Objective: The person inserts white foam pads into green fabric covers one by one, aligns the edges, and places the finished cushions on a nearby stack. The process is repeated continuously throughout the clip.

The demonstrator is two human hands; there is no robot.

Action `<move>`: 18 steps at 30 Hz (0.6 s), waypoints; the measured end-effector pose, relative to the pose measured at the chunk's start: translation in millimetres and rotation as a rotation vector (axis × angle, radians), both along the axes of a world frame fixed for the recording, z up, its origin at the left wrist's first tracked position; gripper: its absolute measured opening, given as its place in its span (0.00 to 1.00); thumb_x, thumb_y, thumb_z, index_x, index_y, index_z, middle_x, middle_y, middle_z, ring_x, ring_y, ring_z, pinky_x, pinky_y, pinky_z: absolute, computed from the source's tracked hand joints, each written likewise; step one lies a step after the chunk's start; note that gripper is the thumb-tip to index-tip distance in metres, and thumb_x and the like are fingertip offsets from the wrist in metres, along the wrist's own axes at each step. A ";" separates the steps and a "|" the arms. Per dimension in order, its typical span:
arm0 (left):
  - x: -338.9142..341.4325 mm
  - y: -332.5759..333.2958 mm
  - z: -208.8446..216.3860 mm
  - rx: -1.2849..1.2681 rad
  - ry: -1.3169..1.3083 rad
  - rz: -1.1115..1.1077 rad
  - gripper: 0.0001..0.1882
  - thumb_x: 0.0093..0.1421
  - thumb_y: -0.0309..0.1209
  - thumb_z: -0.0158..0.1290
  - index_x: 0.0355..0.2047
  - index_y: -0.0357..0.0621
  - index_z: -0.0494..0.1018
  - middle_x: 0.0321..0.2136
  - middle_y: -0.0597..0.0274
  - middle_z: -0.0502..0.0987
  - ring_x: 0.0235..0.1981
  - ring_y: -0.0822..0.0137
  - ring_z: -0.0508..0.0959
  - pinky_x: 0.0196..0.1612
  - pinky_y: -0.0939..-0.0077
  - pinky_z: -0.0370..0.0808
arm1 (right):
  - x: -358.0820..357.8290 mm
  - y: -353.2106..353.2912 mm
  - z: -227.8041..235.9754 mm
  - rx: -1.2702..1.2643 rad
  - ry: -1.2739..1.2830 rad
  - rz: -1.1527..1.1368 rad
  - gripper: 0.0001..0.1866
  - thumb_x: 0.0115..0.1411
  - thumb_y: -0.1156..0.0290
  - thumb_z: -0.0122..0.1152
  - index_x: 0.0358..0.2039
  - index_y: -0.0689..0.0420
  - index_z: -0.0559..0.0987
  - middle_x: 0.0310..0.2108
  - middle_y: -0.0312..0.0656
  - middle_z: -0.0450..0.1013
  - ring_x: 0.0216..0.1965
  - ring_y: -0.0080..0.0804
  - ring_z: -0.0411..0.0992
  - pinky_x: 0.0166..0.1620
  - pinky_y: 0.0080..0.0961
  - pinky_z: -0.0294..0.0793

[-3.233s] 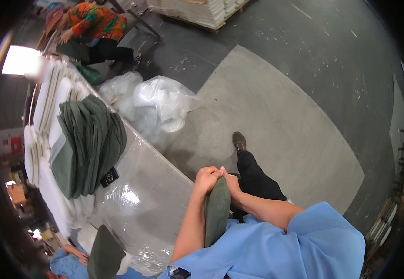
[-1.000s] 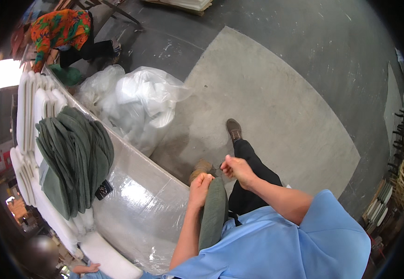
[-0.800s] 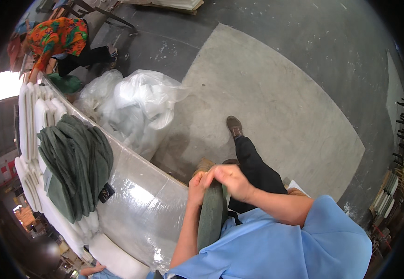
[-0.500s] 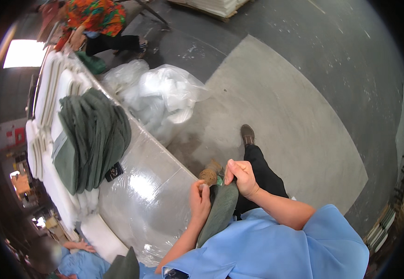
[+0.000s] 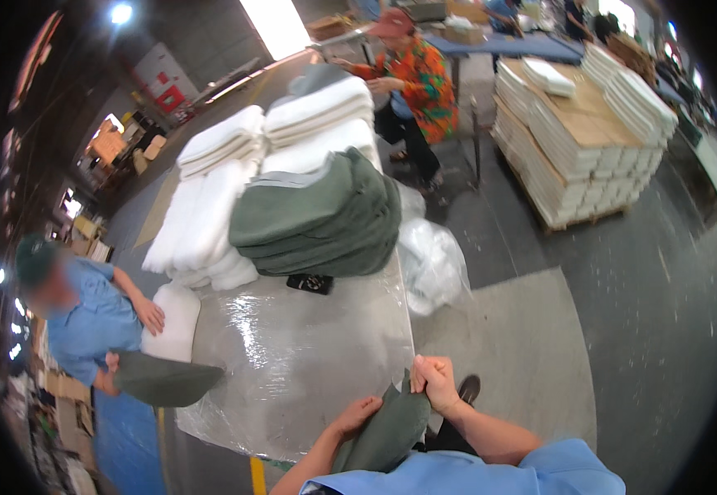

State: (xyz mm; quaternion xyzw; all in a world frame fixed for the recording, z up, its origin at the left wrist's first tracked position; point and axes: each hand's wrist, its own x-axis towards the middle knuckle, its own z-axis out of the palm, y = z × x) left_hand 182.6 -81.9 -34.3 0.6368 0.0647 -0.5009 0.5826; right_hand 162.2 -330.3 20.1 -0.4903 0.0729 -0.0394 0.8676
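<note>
Green cushion (image 5: 389,433), seemingly unfinished.
Your right hand (image 5: 435,383) is pinching its corner; your left hand (image 5: 357,417) is touching it, finger grip unclear. Green pile (image 5: 321,219) is lying at 11 o'clock.

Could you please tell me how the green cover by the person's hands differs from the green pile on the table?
The green cover looks like one piece; the green pile has several layers. The cover looks slimmer, the pile bulkier. The person's right hand grips the cover's upper end, while no hand touches the pile. Both are dark green and look like fabric.
</note>
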 end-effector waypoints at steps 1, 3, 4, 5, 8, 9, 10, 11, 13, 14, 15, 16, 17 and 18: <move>-2.7 7.8 -0.7 0.056 -0.076 -0.050 0.21 0.74 0.52 0.52 0.43 0.46 0.79 0.38 0.73 0.77 0.40 0.78 0.72 0.47 0.77 0.72 | 1.6 1.5 -0.7 0.002 0.046 0.030 0.29 0.75 0.62 0.53 0.13 0.55 0.69 0.14 0.38 0.68 0.18 0.27 0.65 0.26 0.26 0.66; -8.3 15.0 -4.5 0.198 -0.246 -0.088 0.22 0.73 0.51 0.54 0.41 0.44 0.79 0.33 0.66 0.80 0.36 0.71 0.76 0.44 0.71 0.74 | 10.1 0.0 -7.9 0.026 0.092 0.050 0.28 0.74 0.63 0.56 0.14 0.55 0.70 0.14 0.36 0.68 0.17 0.23 0.65 0.25 0.25 0.65; -13.4 15.1 -6.1 0.305 -0.389 -0.125 0.21 0.72 0.51 0.54 0.41 0.43 0.79 0.32 0.62 0.80 0.36 0.66 0.78 0.43 0.68 0.75 | 11.2 -3.5 -14.5 0.034 0.124 0.046 0.27 0.74 0.63 0.58 0.15 0.55 0.70 0.14 0.35 0.68 0.17 0.22 0.65 0.24 0.24 0.64; -19.3 15.7 -6.6 0.417 -0.533 -0.159 0.21 0.72 0.50 0.54 0.41 0.43 0.78 0.32 0.57 0.81 0.35 0.61 0.79 0.42 0.64 0.76 | 13.6 -8.2 -20.1 -0.034 0.186 0.082 0.25 0.73 0.62 0.60 0.16 0.56 0.72 0.14 0.35 0.68 0.17 0.22 0.65 0.24 0.24 0.65; -23.8 16.5 -7.5 0.616 -0.838 -0.056 0.21 0.70 0.50 0.55 0.41 0.42 0.78 0.31 0.47 0.81 0.34 0.49 0.81 0.41 0.55 0.76 | 34.9 -11.9 -15.7 -0.298 0.307 0.247 0.20 0.70 0.59 0.65 0.23 0.59 0.78 0.15 0.35 0.69 0.18 0.24 0.68 0.26 0.25 0.68; -28.2 15.2 -6.5 0.658 -0.898 0.007 0.21 0.70 0.50 0.55 0.41 0.41 0.77 0.30 0.44 0.81 0.35 0.45 0.82 0.40 0.53 0.76 | 39.1 -11.5 -11.9 -0.433 0.333 0.342 0.18 0.69 0.60 0.66 0.27 0.60 0.80 0.15 0.37 0.70 0.19 0.25 0.69 0.27 0.24 0.70; -28.8 14.9 -5.3 0.658 -0.895 0.021 0.22 0.70 0.50 0.55 0.40 0.41 0.77 0.30 0.44 0.81 0.35 0.44 0.82 0.40 0.53 0.76 | 43.4 -8.3 -8.1 -0.604 0.340 0.477 0.17 0.68 0.59 0.67 0.31 0.61 0.81 0.16 0.38 0.71 0.20 0.27 0.70 0.28 0.25 0.70; -27.7 15.0 -3.8 0.658 -0.891 0.035 0.22 0.70 0.50 0.55 0.40 0.41 0.77 0.31 0.44 0.81 0.36 0.44 0.82 0.40 0.53 0.76 | 48.3 -5.5 -3.8 -0.777 0.325 0.611 0.16 0.67 0.59 0.67 0.35 0.62 0.83 0.16 0.39 0.72 0.20 0.28 0.71 0.28 0.25 0.71; -24.5 10.2 1.4 0.579 -0.846 0.016 0.23 0.69 0.52 0.56 0.40 0.41 0.77 0.31 0.45 0.82 0.37 0.45 0.83 0.41 0.54 0.77 | 58.4 -3.8 -11.2 -1.137 0.330 0.911 0.18 0.66 0.57 0.67 0.41 0.63 0.83 0.19 0.42 0.74 0.21 0.31 0.73 0.27 0.29 0.72; -22.1 13.8 6.7 0.527 -0.806 0.001 0.24 0.68 0.53 0.56 0.41 0.41 0.78 0.32 0.46 0.83 0.37 0.46 0.83 0.42 0.55 0.77 | 66.3 2.1 -11.7 -1.280 0.327 1.070 0.20 0.65 0.57 0.68 0.42 0.64 0.83 0.21 0.43 0.75 0.21 0.33 0.74 0.26 0.31 0.72; -19.3 21.7 10.2 0.484 -0.762 -0.010 0.26 0.68 0.54 0.57 0.41 0.41 0.79 0.33 0.47 0.83 0.38 0.47 0.84 0.42 0.55 0.78 | 77.2 18.5 -12.0 -1.350 0.377 1.210 0.21 0.64 0.56 0.68 0.41 0.65 0.83 0.23 0.45 0.77 0.21 0.36 0.75 0.25 0.35 0.73; -17.0 32.2 11.1 0.474 -0.682 -0.123 0.27 0.67 0.56 0.58 0.42 0.41 0.80 0.33 0.48 0.84 0.37 0.50 0.84 0.42 0.57 0.78 | 84.3 29.3 -17.1 -1.415 0.441 1.345 0.22 0.63 0.56 0.68 0.40 0.67 0.83 0.25 0.48 0.78 0.21 0.39 0.76 0.25 0.38 0.73; -12.8 47.2 13.0 0.462 -0.603 -0.235 0.28 0.66 0.57 0.59 0.42 0.41 0.82 0.34 0.49 0.84 0.36 0.54 0.84 0.41 0.58 0.77 | 83.9 39.8 -22.7 -1.364 0.506 1.245 0.18 0.67 0.59 0.62 0.41 0.65 0.82 0.27 0.47 0.79 0.19 0.37 0.75 0.21 0.40 0.71; -10.1 65.0 12.8 0.449 -0.516 -0.346 0.29 0.64 0.58 0.60 0.42 0.41 0.83 0.34 0.50 0.85 0.36 0.57 0.84 0.41 0.60 0.77 | 85.4 49.1 -29.2 -1.279 0.612 1.182 0.17 0.68 0.60 0.61 0.40 0.64 0.82 0.27 0.47 0.79 0.18 0.36 0.75 0.20 0.40 0.71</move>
